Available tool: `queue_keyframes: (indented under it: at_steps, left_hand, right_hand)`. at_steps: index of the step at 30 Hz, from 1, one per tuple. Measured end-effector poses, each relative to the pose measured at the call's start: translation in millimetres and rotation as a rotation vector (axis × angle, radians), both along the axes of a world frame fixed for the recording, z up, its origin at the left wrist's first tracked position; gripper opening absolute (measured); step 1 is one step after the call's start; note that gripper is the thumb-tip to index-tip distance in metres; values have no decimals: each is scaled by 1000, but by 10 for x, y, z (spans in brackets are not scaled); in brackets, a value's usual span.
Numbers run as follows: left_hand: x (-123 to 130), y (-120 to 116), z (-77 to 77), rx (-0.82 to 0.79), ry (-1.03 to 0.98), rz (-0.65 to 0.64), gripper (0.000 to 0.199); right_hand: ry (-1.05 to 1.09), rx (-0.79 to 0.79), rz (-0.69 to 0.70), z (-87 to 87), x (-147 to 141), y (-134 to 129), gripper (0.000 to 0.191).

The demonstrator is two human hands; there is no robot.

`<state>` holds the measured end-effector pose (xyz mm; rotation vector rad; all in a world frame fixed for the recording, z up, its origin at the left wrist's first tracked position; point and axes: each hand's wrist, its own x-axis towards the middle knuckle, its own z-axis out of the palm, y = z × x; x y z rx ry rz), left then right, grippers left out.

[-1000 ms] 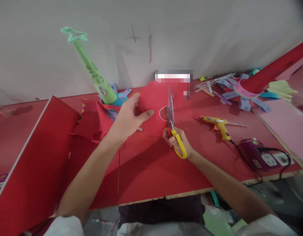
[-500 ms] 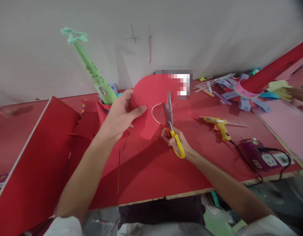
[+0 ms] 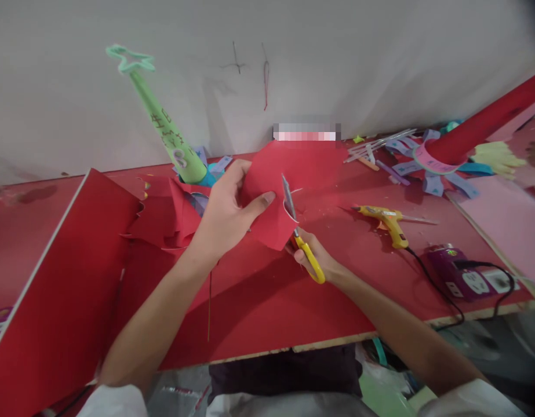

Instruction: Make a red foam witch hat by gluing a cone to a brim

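Note:
My left hand (image 3: 235,211) pinches a rounded sheet of red paper (image 3: 271,229) between thumb and fingers, held up above the red table. A curved opening is cut into the sheet's right side, with a pale edge showing. My right hand (image 3: 313,252) is closed on the yellow handle of a pair of scissors (image 3: 312,260). Their blades point up and away from me, lying at the curved cut in the paper. Part of the fingers behind the handle is hidden.
On the right lie a yellow glue gun (image 3: 386,220) and a purple power strip (image 3: 461,272) with a black cord. A green paper cone (image 3: 171,130) stands at the back left. A large red board (image 3: 62,289) leans at left. A red cone (image 3: 493,124) with a pink ring lies at right.
The red paper and my left hand have shifted slightly right and turned. The scissor blades have tilted left and now sit inside the curved cut.

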<state>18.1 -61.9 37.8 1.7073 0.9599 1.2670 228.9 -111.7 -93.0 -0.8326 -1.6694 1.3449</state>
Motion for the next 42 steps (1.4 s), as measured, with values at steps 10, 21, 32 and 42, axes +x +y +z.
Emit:
queue_keyframes:
  at_steps: [10, 21, 32, 42]
  left_hand:
    - [16, -35, 20, 21, 30, 34, 25]
    - [76, -47, -28, -27, -31, 44, 31]
    - [159, -99, -31, -105, -99, 42, 38]
    - [107, -48, -17, -93, -158, -44, 31]
  right_hand:
    - [82, -44, -11, 26, -3, -17, 63]
    - [84, -29, -42, 18, -10, -12, 65]
    - [88, 21, -104, -45, -14, -15, 64]
    - [28, -35, -108, 69, 12, -24, 79]
